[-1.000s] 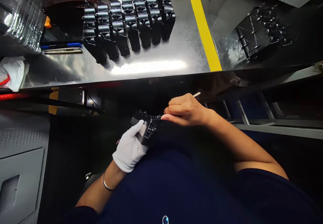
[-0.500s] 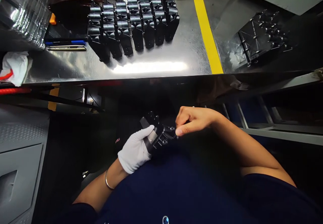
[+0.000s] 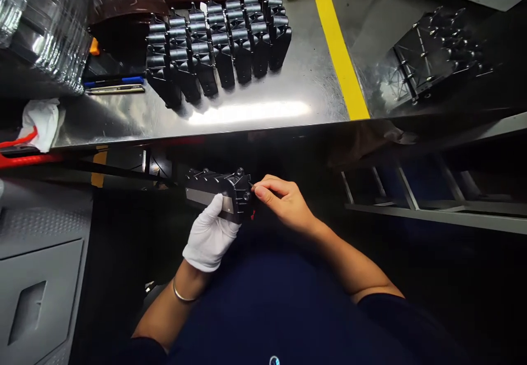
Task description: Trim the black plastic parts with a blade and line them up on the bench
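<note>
My left hand (image 3: 209, 239), in a white glove, is closed around a black molded plastic part (image 3: 214, 181) below the table's front edge. A flat metal strip (image 3: 203, 197) with small holes runs along the side of this part, and my left thumb presses on it. Round bosses and ribs show at the part's right end. My bare right hand (image 3: 284, 197) is at that end, thumb and forefinger pinched on something small and dark that I cannot make out.
Rows of similar black parts (image 3: 222, 52) stand on the metal table (image 3: 247, 118). Yellow tape (image 3: 340, 46) crosses it; more black parts (image 3: 432, 57) lie to the right. Stacked clear trays (image 3: 53, 35), a blue pen (image 3: 115, 81) and a white cloth (image 3: 41, 123) are at left.
My left hand has turned the black part so its metal strip faces me lengthwise. My right hand has moved left and stays pinched at the part's end. The view has shifted slightly.
</note>
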Available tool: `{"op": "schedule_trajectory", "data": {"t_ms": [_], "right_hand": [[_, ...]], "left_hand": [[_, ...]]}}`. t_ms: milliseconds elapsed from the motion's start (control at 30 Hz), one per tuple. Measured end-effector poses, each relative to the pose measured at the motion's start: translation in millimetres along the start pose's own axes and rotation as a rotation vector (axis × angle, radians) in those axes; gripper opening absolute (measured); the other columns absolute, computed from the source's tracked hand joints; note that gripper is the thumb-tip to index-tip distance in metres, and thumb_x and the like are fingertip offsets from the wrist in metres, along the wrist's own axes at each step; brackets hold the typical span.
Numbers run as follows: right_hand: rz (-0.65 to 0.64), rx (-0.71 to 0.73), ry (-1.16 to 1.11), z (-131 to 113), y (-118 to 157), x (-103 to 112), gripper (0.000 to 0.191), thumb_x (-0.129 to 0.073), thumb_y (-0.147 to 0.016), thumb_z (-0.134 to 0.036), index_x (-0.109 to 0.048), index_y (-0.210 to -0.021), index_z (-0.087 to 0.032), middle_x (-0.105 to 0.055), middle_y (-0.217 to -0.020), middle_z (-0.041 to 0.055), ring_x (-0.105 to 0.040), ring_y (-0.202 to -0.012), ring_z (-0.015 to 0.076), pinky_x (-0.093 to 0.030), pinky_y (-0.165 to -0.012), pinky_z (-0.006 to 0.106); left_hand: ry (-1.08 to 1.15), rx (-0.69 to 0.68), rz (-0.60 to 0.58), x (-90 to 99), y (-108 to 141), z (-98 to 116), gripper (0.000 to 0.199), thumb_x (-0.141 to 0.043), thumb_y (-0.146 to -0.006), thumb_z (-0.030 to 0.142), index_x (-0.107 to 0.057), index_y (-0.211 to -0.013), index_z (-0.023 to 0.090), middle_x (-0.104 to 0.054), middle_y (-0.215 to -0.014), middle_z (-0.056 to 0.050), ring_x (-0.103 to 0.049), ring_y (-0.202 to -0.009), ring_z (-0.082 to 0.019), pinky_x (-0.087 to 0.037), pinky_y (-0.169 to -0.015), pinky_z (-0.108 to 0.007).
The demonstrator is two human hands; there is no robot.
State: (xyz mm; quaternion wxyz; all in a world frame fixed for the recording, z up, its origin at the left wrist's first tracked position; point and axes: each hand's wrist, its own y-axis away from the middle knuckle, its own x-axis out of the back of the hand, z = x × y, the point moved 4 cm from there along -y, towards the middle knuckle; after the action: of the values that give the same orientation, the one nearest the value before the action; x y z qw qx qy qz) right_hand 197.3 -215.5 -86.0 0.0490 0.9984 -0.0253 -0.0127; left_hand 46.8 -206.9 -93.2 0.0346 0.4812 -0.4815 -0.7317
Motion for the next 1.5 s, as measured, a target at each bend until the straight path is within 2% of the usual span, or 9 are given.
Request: {"op": "schedule_trajectory", "data": {"t_ms": [167, 300, 367, 467, 667, 833, 1000, 1233, 1500], "right_hand": [[0.226, -0.014, -0.134, 11.1, 13.8, -20.5, 0.037, -0.057, -0.085, -0.053, -0.061, -0.076, -0.017, -0.054, -0.068, -0.0006, -0.049, -0.062, 0.0108, -0.044, -0.059, 0.025], [0.396, 0.045, -0.122, 17.5, 19.0, -18.8, 0.039, -0.05, -0.089, -0.054, -0.062, -0.081, -0.018, -0.049, -0.064, -0.0023, -0.041, -0.054, 0.0076, -0.038, -0.05, 0.021], [0.341, 0.101, -0.039, 14.1, 17.5, -11.6, 0.039, -0.049, -0.091, -0.051, -0.064, -0.081, -0.017, -0.051, -0.062, -0.0016, -0.043, -0.052, 0.0081, -0.038, -0.048, 0.021], [0.196, 0.307, 0.18, -0.2, 16.6, 1.9, 0.03, -0.052, -0.092, -0.039, -0.068, -0.08, -0.016, -0.057, -0.061, 0.001, -0.051, -0.055, 0.0107, -0.043, -0.052, 0.024], [0.13, 0.529, 0.435, -15.6, 21.6, 15.8, 0.018, -0.056, -0.09, -0.025, -0.072, -0.086, -0.017, -0.067, -0.066, 0.0035, -0.055, -0.055, 0.0112, -0.046, -0.052, 0.024], [0.111, 0.558, 0.481, -17.9, 21.2, 15.8, 0.018, -0.056, -0.089, -0.022, -0.073, -0.086, -0.016, -0.068, -0.066, 0.0036, -0.053, -0.053, 0.0107, -0.045, -0.051, 0.023], [0.056, 0.558, 0.491, -14.2, 17.9, 18.5, 0.02, -0.056, -0.09, -0.024, -0.072, -0.084, -0.016, -0.066, -0.061, 0.0034, -0.052, -0.051, 0.0104, -0.045, -0.05, 0.023], [0.168, 0.578, 0.449, -5.5, 16.7, 17.6, 0.016, -0.059, -0.087, -0.022, -0.073, -0.087, -0.017, -0.071, -0.069, 0.0051, -0.056, -0.053, 0.0115, -0.047, -0.05, 0.024], [0.214, 0.493, 0.405, 4.8, 12.2, 9.6, 0.019, -0.058, -0.088, -0.028, -0.075, -0.087, -0.018, -0.071, -0.071, 0.0053, -0.057, -0.054, 0.0122, -0.048, -0.053, 0.026]], "left_hand": [[0.008, 0.066, -0.126, 0.2, -0.5, -8.4, 0.057, -0.011, -0.101, 0.017, -0.066, -0.116, 0.022, -0.077, -0.075, -0.001, -0.073, -0.075, -0.01, -0.057, -0.068, -0.015], [0.06, 0.131, 0.002, -0.4, 2.8, -11.9, 0.047, -0.021, -0.101, 0.021, -0.067, -0.11, 0.021, -0.075, -0.067, 0.003, -0.071, -0.064, -0.007, -0.054, -0.062, -0.01], [0.059, 0.127, 0.084, -1.1, 4.9, -10.2, 0.041, -0.027, -0.101, 0.022, -0.066, -0.113, 0.021, -0.075, -0.068, 0.004, -0.07, -0.06, -0.007, -0.054, -0.059, -0.009], [0.025, 0.131, 0.134, -2.4, 6.9, -7.8, 0.036, -0.032, -0.1, 0.021, -0.065, -0.114, 0.02, -0.075, -0.069, 0.002, -0.071, -0.063, -0.009, -0.055, -0.061, -0.011], [0.07, 0.133, 0.15, -4.2, 7.9, -10.1, 0.038, -0.03, -0.099, 0.015, -0.066, -0.111, 0.017, -0.074, -0.067, 0.0, -0.073, -0.066, -0.01, -0.058, -0.063, -0.013], [0.075, 0.119, 0.164, -9.1, 9.8, -11.6, 0.038, -0.03, -0.099, 0.013, -0.059, -0.123, 0.011, -0.075, -0.072, -0.004, -0.073, -0.068, -0.011, -0.058, -0.063, -0.014], [0.006, 0.037, 0.216, -10.5, 12.1, -9.7, 0.041, -0.029, -0.098, 0.009, -0.056, -0.128, 0.016, -0.076, -0.081, -0.004, -0.072, -0.063, -0.01, -0.058, -0.057, -0.013], [-0.046, -0.023, 0.204, -6.7, 12.6, -7.9, 0.044, -0.029, -0.096, 0.004, -0.057, -0.126, 0.018, -0.076, -0.078, -0.003, -0.071, -0.061, -0.01, -0.059, -0.058, -0.015], [-0.031, -0.022, 0.204, -5.2, 6.7, -3.7, 0.043, -0.026, -0.097, 0.007, -0.061, -0.119, 0.015, -0.075, -0.074, -0.004, -0.072, -0.062, -0.011, -0.06, -0.061, -0.015]]}}
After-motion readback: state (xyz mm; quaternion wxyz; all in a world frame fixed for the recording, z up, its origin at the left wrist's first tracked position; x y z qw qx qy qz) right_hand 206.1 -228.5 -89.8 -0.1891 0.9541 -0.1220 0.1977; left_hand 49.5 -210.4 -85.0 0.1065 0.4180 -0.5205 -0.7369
